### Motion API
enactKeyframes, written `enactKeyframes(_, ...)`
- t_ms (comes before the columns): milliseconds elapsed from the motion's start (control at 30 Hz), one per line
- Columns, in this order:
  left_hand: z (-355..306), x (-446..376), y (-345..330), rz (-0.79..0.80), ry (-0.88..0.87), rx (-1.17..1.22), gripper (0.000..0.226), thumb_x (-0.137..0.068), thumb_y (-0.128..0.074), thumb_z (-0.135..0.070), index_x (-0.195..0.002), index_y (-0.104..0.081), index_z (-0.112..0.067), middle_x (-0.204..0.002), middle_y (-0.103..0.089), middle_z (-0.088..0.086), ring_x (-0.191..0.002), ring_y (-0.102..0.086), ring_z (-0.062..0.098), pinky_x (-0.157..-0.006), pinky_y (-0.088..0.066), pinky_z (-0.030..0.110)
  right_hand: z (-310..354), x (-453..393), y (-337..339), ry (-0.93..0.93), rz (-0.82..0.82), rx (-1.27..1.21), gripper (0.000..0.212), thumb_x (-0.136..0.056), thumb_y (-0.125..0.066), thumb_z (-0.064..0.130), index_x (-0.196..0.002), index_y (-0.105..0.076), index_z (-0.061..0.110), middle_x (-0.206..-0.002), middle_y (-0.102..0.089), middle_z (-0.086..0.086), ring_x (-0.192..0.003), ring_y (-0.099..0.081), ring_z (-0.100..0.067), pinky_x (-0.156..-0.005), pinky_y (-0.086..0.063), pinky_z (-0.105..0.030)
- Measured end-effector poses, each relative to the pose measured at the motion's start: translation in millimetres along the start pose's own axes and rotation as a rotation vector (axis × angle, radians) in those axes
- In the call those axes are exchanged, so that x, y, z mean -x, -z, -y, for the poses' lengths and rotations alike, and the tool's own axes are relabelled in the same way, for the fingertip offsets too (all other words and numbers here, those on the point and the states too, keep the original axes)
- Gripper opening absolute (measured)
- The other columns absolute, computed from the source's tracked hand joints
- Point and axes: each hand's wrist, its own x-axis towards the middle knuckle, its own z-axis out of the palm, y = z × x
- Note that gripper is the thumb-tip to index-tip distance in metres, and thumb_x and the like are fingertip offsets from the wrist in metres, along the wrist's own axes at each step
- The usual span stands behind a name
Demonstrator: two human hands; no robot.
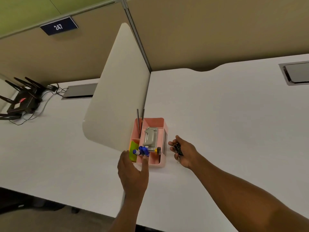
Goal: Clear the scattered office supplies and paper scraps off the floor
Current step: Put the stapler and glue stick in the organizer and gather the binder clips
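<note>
A pink desk organizer (163,127) stands on the white desk (217,114) beside a rounded divider. Inside it lie a grey stapler (150,137), two dark pencils (139,123), green sticky notes (133,148) and a small yellow and black item (158,150). My left hand (133,173) reaches over the organizer's near end, fingers around several blue-capped markers (142,151) at a front compartment. To the right of the organizer, my right hand (183,150) is closed around black binder clips (178,150), their wire handles hanging below the palm.
A cream divider panel (117,91) rises left of the organizer. A black router (21,99) with antennas and cables sits far left. Grey cable hatches (80,91) (296,74) are set into the desk. Cubicle walls stand behind, with a sign (58,27) reading 247.
</note>
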Motion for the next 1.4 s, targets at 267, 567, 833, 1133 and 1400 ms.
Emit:
enactKeyframes(267,29.1,-16.4,-14.6,0.331,0.129,-0.119,0.12,-0.064,-0.059,-0.081,-0.153,-0.012,-0.016,-0.161,-0.021,0.003,-0.143,-0.034,0.024,-0.111,-0.039,0.045,6.8,-22.5,-14.5,0.001,-0.064,0.238,0.026,-0.098,-0.052,0.034,-0.09,-0.066,0.014,-0.089,-0.077,-0.004,-0.066,-0.062,-0.013,-0.045,-0.038,-0.022)
enactKeyframes(567,30.6,-25.2,-21.9,0.379,0.177,-0.109,0.127,-0.057,-0.056,-0.085,-0.154,-0.005,-0.022,-0.163,-0.012,-0.003,-0.142,-0.035,0.023,-0.109,-0.041,0.046,8.7,-27.7,-18.6,0.056,-0.028,0.314,0.029,-0.1,-0.047,0.034,-0.092,-0.065,0.012,-0.098,-0.074,-0.009,-0.064,-0.063,-0.016,-0.042,-0.036,-0.022)
enactKeyframes(833,34.7,-24.5,-24.5,0.352,0.154,-0.08,0.124,-0.059,-0.059,-0.082,-0.154,-0.007,-0.022,-0.162,-0.014,-0.002,-0.144,-0.029,0.022,-0.112,-0.038,0.044,17.2,-27.0,19.3,-0.034,0.009,0.13,0.028,-0.1,-0.047,0.039,-0.091,-0.061,0.015,-0.099,-0.076,-0.006,-0.062,-0.065,-0.014,-0.038,-0.036,-0.019)
enactKeyframes(1133,38.4,-25.4,-27.2,0.348,0.136,-0.1,0.124,-0.059,-0.056,-0.084,-0.154,-0.007,-0.023,-0.162,-0.014,-0.002,-0.145,-0.027,0.022,-0.112,-0.038,0.043,35.5,-10.0,17.4,0.224,-0.224,0.047,0.037,-0.101,-0.039,0.04,-0.09,-0.06,0.012,-0.082,-0.071,-0.008,-0.06,-0.062,-0.018,-0.043,-0.036,-0.024)
enactKeyframes(1400,35.8,-25.3,-24.9,0.358,0.125,-0.116,0.125,-0.059,-0.054,-0.085,-0.155,-0.006,-0.022,-0.163,-0.012,-0.002,-0.147,-0.022,0.021,-0.114,-0.035,0.043,32.1,1.8,-35.9,0.409,0.0,-0.1,0.028,-0.097,-0.042,0.016,-0.083,-0.065,0.011,-0.085,-0.067,-0.008,-0.073,-0.063,-0.022,-0.066,-0.05,-0.034)
